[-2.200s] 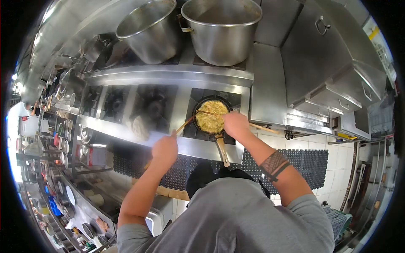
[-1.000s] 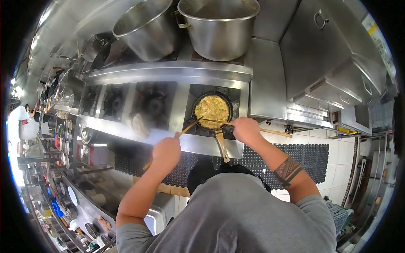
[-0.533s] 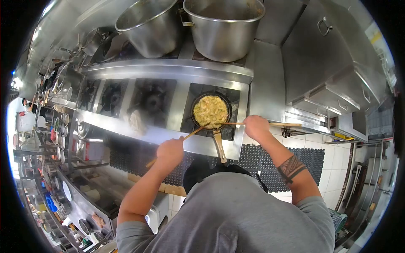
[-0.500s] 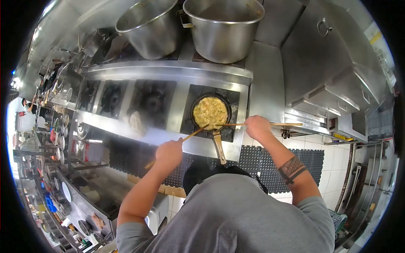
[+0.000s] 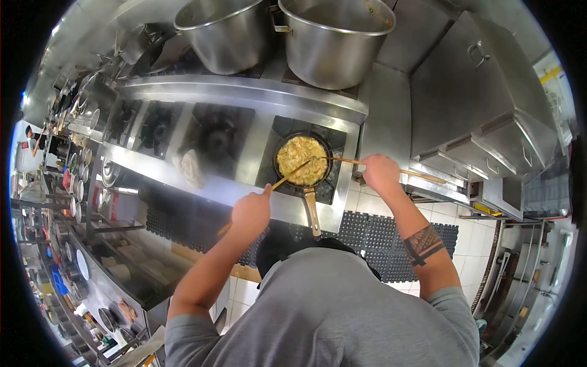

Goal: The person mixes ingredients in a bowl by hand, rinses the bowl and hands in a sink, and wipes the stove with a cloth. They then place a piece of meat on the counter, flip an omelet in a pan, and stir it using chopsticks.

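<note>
A frying pan [image 5: 312,214] sits on the rightmost front burner, its metal handle toward my body. Yellow, lumpy food that looks like an egg mixture [image 5: 296,158] fills the pan. My left hand [image 5: 251,211] is closed around a long wooden stick [image 5: 282,181] that slants up into the food. My right hand [image 5: 381,173] grips a second long wooden stick [image 5: 345,161], which reaches in from the right. Both tips meet near the middle of the food, and their exact shape is too small to tell. Neither hand touches the pan handle.
Two large steel pots [image 5: 333,58] stand behind the burners. A crumpled pale cloth [image 5: 191,169] lies on the stove's front edge [image 5: 223,199]. Steel cabinets [image 5: 477,98] are at right, shelves of cookware at left, a black rubber mat [image 5: 379,235] underfoot. Another person [image 5: 32,142] is far left.
Both stick tips have moved from the near edge of the pan inward to the middle of the food. My hands have shifted slightly, the right one upward. The camera view has shifted a little.
</note>
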The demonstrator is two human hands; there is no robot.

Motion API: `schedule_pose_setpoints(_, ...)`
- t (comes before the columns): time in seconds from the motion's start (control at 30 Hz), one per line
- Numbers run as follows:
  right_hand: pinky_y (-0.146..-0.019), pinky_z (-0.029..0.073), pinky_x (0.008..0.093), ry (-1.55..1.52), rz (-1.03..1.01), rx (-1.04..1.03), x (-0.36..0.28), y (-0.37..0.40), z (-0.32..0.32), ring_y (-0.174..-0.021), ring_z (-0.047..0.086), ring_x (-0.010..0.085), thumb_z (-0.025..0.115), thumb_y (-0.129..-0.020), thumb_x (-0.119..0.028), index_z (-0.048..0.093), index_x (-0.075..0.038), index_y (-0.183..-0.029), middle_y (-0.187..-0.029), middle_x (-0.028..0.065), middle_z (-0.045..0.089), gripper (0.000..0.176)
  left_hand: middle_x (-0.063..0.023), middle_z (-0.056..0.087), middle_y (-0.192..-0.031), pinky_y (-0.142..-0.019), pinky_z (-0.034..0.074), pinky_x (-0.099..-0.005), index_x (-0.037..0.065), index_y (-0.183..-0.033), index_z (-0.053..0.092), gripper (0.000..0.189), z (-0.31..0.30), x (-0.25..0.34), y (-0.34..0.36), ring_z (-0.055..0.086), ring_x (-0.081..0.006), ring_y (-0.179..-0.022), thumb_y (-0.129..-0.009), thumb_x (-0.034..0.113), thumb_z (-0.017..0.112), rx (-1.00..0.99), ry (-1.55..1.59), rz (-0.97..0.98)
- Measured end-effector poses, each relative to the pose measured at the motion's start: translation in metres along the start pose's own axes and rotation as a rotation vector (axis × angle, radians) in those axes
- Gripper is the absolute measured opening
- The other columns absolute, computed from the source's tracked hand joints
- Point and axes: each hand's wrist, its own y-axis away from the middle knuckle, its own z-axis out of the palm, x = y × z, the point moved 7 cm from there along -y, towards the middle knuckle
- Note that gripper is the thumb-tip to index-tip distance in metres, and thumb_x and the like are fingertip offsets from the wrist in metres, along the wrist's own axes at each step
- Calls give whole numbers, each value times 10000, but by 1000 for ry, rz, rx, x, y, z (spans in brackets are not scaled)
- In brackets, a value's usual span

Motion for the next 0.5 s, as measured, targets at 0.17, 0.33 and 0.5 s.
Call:
schedule_pose_setpoints(0.17, -791, 582, 455, 91, -54, -15, -12, -4, 6, -909, 720, 338, 620, -811, -145, 760, -75, -874, -939, 156, 733, 169, -168, 723, -897, -711, 588, -470, 117, -1468, 519, 490, 28, 11, 0, 729, -344, -824, -980, 127, 476, -80, 27, 36)
schedule_pose_setpoints(0.33, -779, 579, 455, 9, -52, 66, -6, 16, -2, -896, 720, 338, 621, -812, -150, 760, -78, -874, -910, 152, 729, 169, -177, 725, -899, -732, 590, -482, 143, -1464, 522, 542, 0, 6, 22, 730, -356, -829, -923, 116, 532, -102, 66, 15)
schedule_pose_setpoints(0.5, -801, 572, 457, 25, -56, -90, -10, 18, 14, -913, 714, 333, 611, -822, -139, 772, -101, -909, -938, 147, 725, 186, -171, 730, -894, -741, 593, -485, 161, -1450, 536, 587, 11, -3, 20, 731, -362, -832, -868, 113, 590, -101, 31, 19)
